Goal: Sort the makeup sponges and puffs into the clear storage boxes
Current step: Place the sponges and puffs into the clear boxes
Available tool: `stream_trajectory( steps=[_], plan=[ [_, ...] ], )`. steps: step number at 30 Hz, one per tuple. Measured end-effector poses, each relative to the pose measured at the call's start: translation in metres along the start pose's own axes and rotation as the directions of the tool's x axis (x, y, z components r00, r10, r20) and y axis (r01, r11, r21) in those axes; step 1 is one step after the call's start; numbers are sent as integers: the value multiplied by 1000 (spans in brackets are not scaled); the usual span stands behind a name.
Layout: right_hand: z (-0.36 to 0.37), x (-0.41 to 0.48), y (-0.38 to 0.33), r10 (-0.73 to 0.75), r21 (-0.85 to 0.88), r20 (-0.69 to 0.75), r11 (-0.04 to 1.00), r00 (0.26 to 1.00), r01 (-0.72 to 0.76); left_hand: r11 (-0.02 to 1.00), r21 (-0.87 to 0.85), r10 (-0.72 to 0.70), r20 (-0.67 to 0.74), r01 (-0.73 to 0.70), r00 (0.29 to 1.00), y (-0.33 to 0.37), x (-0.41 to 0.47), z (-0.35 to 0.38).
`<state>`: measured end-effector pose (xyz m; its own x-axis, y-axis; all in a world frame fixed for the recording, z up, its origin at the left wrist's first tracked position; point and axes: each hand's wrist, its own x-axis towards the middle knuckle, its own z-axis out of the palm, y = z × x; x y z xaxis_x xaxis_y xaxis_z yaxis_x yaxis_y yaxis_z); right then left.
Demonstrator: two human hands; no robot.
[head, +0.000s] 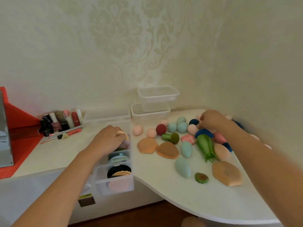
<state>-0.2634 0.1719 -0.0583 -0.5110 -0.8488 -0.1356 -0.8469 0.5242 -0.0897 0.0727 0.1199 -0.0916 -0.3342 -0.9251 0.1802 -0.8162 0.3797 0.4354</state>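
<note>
Over the divided clear box (114, 163), left hand (108, 140) pinches a beige puff (122, 133) to file with flats; right hand (211, 119) closes on a pink sponge (192, 129) among loose sponges (177, 126); empty boxes (150, 110) wait behind

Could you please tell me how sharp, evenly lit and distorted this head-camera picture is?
Head view: soft, even light with no hard shadows or glare; wide-angle bending curves the white countertop edge; overall focus is soft, and the right hand and forearm look blurred.
</note>
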Motion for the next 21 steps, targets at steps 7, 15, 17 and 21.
stream_trajectory(
  steps=[7,15,17,21],
  plan=[
    [5,2,-4,40,85,-254,996,966,-19,999,-34,-15,19,15,1000,3,-4,0],
    [-29,-36,-70,-149,468,-582,742,800,479,999,-23,-22,52,24,998,1,-2,1],
    [-29,-47,-91,-264,528,-521,648,812,550,999,-14,-33,59,34,998,0,-2,2],
    [-14,-56,-131,-472,554,-360,586,805,592,1000,-13,-11,32,11,999,-2,0,4]
  ],
)
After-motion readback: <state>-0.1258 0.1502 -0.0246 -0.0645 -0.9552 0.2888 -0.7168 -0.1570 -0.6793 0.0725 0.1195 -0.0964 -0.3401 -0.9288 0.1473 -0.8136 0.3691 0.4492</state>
